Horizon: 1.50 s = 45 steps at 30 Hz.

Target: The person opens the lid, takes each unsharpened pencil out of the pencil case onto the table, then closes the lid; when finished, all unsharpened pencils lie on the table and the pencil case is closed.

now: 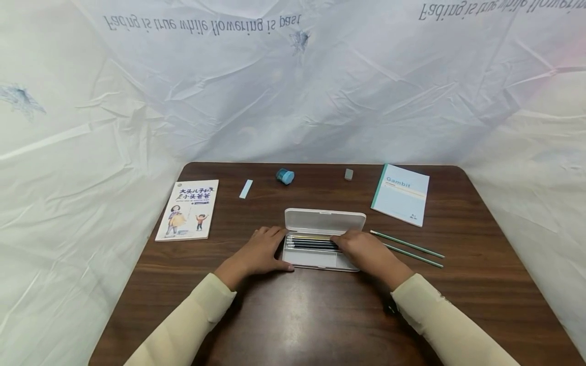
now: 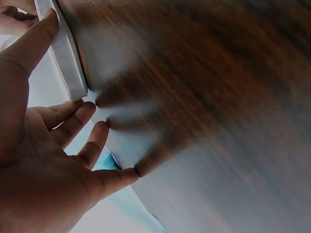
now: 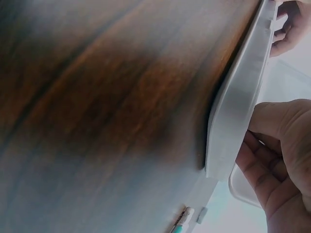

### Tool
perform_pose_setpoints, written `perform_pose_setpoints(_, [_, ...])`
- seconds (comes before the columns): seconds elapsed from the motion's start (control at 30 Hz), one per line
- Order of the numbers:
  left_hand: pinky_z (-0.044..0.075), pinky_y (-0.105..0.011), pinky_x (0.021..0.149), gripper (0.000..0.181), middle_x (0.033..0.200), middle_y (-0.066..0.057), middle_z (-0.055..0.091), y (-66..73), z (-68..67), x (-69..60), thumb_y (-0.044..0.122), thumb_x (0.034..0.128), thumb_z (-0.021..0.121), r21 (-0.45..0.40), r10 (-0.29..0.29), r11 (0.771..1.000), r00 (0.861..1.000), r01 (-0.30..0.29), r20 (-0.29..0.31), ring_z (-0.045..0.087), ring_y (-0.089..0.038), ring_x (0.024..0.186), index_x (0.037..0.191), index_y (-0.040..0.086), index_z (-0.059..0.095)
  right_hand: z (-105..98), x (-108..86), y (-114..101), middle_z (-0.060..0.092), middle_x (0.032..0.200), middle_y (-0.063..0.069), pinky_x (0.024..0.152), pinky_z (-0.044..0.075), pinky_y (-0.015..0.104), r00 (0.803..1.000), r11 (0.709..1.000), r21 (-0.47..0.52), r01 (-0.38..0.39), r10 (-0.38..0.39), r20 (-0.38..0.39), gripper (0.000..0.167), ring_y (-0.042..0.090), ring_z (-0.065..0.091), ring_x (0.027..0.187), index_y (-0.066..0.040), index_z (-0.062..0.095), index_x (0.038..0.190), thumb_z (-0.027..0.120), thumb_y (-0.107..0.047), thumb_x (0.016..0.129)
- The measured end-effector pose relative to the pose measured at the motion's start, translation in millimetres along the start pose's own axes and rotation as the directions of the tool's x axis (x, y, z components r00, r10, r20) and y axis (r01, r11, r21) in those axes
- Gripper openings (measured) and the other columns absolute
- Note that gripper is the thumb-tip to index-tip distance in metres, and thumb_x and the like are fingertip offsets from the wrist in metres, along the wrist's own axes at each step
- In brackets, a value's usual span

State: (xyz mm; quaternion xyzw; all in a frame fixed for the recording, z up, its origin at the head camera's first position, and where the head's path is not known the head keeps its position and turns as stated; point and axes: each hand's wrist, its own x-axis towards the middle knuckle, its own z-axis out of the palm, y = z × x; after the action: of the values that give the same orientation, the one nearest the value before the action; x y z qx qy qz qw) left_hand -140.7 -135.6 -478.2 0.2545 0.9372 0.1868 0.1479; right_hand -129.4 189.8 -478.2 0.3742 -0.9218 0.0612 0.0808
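An open white pencil case (image 1: 316,260) lies near the middle of the table, its lid (image 1: 325,220) raised at the back. Several pencils (image 1: 313,244), mostly dark with one gold-coloured, lie side by side in it. My left hand (image 1: 261,252) holds the case's left end, thumb (image 2: 41,36) against the front wall and the other fingers spread about the corner. My right hand (image 1: 366,252) reaches into the right end, over the pencils. Its fingertips are hidden behind the front wall in the right wrist view, so whether they pinch a pencil cannot be seen.
Two green pencils (image 1: 407,244) lie right of the case. Behind stand a blue sharpener (image 1: 285,176), a small grey eraser (image 1: 349,175) and a pale strip (image 1: 245,189). A picture book (image 1: 187,210) lies left, a light-blue notebook (image 1: 401,194) right. White sheeting (image 1: 320,101) hangs around the table.
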Motion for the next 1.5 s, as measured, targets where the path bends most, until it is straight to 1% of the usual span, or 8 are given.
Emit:
perform_pose_setpoints(0.2, [0.031,-0.071,0.133,0.101,0.171,-0.018,0.049,2.0,-0.8,0.3,0.059,0.0938,0.087,0.004,0.002,1.000,1.000,-0.002,0.001,0.042,-0.048,0.159,0.169,0.005,0.046,-5,-6.3,3,0.085,0.111,0.011,0.083,0.068,0.036,0.999,0.998,0.049,-0.028,0.030,-0.032,0.032,0.021,0.082,0.101,-0.001,0.078,0.135,0.077,0.000,0.103])
perform_pose_setpoints(0.4, [0.032,-0.072,0.131,0.100,0.171,-0.019,0.049,3.8,-3.0,-0.2,0.057,0.0945,0.087,0.001,0.000,1.000,1.000,0.000,0.008,0.042,-0.049,0.160,0.169,0.006,0.046,-27,-23.2,9,0.084,0.119,0.010,0.086,0.068,0.038,0.991,0.994,0.092,-0.062,0.072,-0.112,0.041,0.024,0.080,0.108,-0.001,0.079,0.136,0.085,0.002,0.096])
perform_pose_setpoints(0.57, [0.031,-0.071,0.132,0.100,0.172,-0.019,0.049,3.3,-2.0,-0.4,0.058,0.0946,0.087,-0.002,-0.005,1.000,1.000,0.005,0.012,0.041,-0.049,0.160,0.169,0.006,0.045,-44,-52.0,19,0.083,0.115,0.011,0.083,0.068,0.042,0.979,0.990,0.046,-0.136,0.141,-0.145,0.048,0.025,0.080,0.104,-0.002,0.079,0.135,0.090,0.005,0.089])
perform_pose_setpoints(0.77, [0.030,-0.071,0.133,0.102,0.173,-0.018,0.047,2.6,0.2,1.1,0.060,0.0946,0.086,-0.007,-0.011,1.000,1.000,0.011,0.021,0.039,-0.049,0.162,0.170,0.007,0.044,-54,-103.4,38,0.082,0.110,0.012,0.079,0.068,0.046,0.964,0.979,0.007,-0.206,0.204,-0.172,0.054,0.028,0.080,0.100,0.000,0.079,0.134,0.093,0.006,0.082])
perform_pose_setpoints(1.03, [0.030,-0.072,0.132,0.103,0.173,-0.019,0.048,-1.2,0.6,0.7,0.060,0.0944,0.086,0.000,-0.012,1.000,1.000,0.012,0.018,0.040,-0.050,0.161,0.170,0.006,0.044,-49,-153.8,52,0.081,0.106,0.012,0.075,0.065,0.049,0.929,0.937,0.028,-0.349,0.350,-0.121,0.054,0.031,0.078,0.096,0.001,0.077,0.138,0.090,0.005,0.085])
perform_pose_setpoints(1.23, [0.030,-0.071,0.133,0.102,0.172,-0.019,0.048,-3.3,1.9,-0.4,0.059,0.0945,0.087,0.005,-0.015,1.000,1.000,0.015,0.004,0.041,-0.049,0.160,0.170,0.005,0.044,-42,-165.7,58,0.080,0.100,0.015,0.073,0.065,0.050,0.905,0.906,0.046,-0.421,0.423,-0.046,0.044,0.032,0.078,0.091,0.005,0.077,0.133,0.087,0.003,0.090])
perform_pose_setpoints(1.33, [0.031,-0.070,0.133,0.102,0.172,-0.019,0.049,-2.4,1.5,0.0,0.059,0.0944,0.087,0.006,-0.013,1.000,1.000,0.013,0.007,0.041,-0.049,0.160,0.169,0.005,0.044,-40,-170.5,59,0.081,0.107,0.021,0.079,0.065,0.055,0.888,0.886,0.060,-0.459,0.459,0.014,0.042,0.038,0.079,0.097,0.006,0.076,0.134,0.085,0.002,0.093])
perform_pose_setpoints(1.5, [0.031,-0.071,0.132,0.102,0.171,-0.019,0.049,-0.2,0.7,1.3,0.058,0.0938,0.088,0.000,-0.009,1.000,1.000,0.009,0.010,0.042,-0.050,0.159,0.169,0.005,0.045,-36,-175.9,60,0.080,0.117,0.025,0.085,0.065,0.059,0.875,0.873,0.067,-0.483,0.481,0.046,0.044,0.043,0.079,0.106,0.005,0.074,0.138,0.083,0.001,0.096])
